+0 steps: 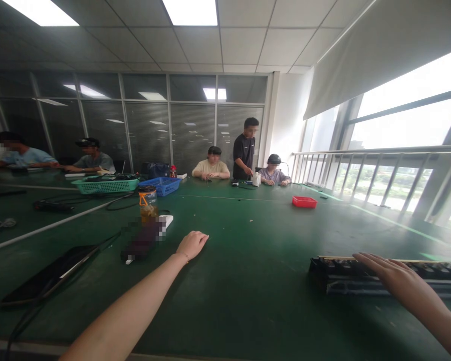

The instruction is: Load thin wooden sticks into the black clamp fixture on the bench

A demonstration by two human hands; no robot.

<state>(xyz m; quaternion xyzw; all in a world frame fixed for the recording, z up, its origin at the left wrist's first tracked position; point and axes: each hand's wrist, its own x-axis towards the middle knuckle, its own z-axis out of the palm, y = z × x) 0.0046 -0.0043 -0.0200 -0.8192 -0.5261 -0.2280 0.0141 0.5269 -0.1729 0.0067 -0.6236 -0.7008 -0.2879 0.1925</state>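
My left hand (191, 244) lies palm down on the green table (248, 260), fingers loosely curled, holding nothing. It rests just right of a dark blurred object (145, 239) with a white end. My right hand (389, 272) hovers flat, fingers spread, over a long black tray (346, 276) with rows of small dark parts; whether it touches the tray is unclear.
A dark tablet (48, 275) and cables lie at the left front. A jar with an orange handle (148, 203), green (105, 186) and blue baskets (161, 185) and a red tray (304, 201) stand farther back. Several people sit or stand at the far side.
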